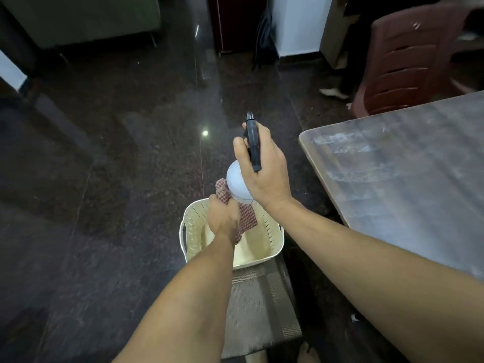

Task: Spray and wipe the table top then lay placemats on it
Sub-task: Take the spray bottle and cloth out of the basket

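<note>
Nearest the lens: two bare forearms reaching down and forward over a woven grey-brown mat (262, 305) lying on the floor, perhaps one of the placemats.

Further left, only dark polished stone floor (104, 153), speckled and glossy, catching a small point of light.

At centre-left, left hand (224, 218), fingers (230, 203) clenched around a red-and-white checked cloth (247, 218), soft and bunched, one corner poking above the fist, the rest hanging into a cream plastic basket (275, 231). Basket perforated along its walls, rounded at the corners, slot handle on the left side; standing on the floor at the far end of the mat, probably as the carrier for the cleaning things.

Just right of that, right hand (264, 169) raised above the basket, fingers wrapped round the black trigger head of a spray bottle (239, 184), nozzle pointing away, smooth white rounded body beneath the palm. Held upright and clear of the basket, seemingly ready for carrying over to spray.

Far right, table surface (406, 179), flat, grey, rounded at the corner, streaked with pale dusty smears, so apparently not yet wiped. Beyond it, a maroon plastic chair (408, 61) with slatted back.
</note>
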